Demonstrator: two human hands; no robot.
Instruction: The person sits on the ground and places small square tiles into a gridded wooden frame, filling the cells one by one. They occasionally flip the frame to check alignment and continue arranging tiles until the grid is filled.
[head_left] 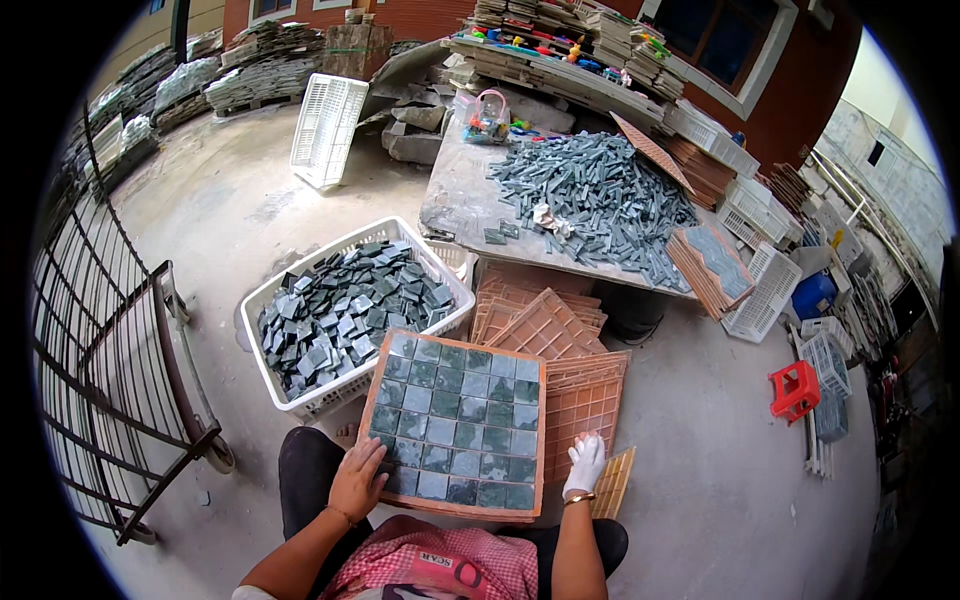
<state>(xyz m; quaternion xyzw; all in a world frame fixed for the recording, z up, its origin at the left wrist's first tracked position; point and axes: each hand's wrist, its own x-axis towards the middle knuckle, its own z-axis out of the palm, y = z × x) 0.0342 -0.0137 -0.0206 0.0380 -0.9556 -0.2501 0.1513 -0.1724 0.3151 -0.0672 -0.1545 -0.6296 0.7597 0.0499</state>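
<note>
A square terracotta-coloured grid tray [541, 430] lies across my lap, filled with rows of square dark green and grey stone tiles [441, 430]. My left hand [358, 482] rests on its lower left edge, fingers extended over the border tiles. To the right of the tray, my right hand [586, 464], in a white glove with some fingertips bare, is closed with its fingers curled. Whatever is in those fingers is hidden. Beneath and beyond it lie stacked empty grid trays [585, 400]. A yellowish grid piece [613, 484] lies beside the right wrist.
A white plastic crate [262, 385] of loose square tiles stands ahead on the left. Narrow stone strips [590, 200] are heaped on the low table [455, 205]. A black barred cart [150, 390] stands left; a red stool [794, 391] is on the right.
</note>
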